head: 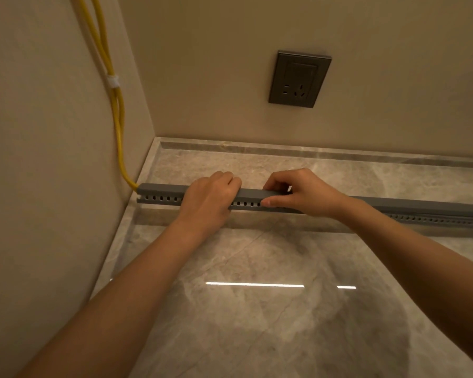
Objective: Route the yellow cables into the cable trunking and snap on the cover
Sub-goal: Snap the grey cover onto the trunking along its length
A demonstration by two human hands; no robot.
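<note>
A long grey slotted cable trunking lies across the marble surface, from the left wall off to the right edge. A grey cover sits along its top. Yellow cables run down the left wall, bound by a white tie, and enter the trunking's left end. My left hand lies over the trunking with its fingers curled over the cover. My right hand grips the cover just to the right, thumb on the front face and fingers curled over the top.
A grey wall socket is set in the back wall above the trunking. The polished marble surface spreads toward me, with a raised ledge along the back wall. The left wall stands close to the trunking's end.
</note>
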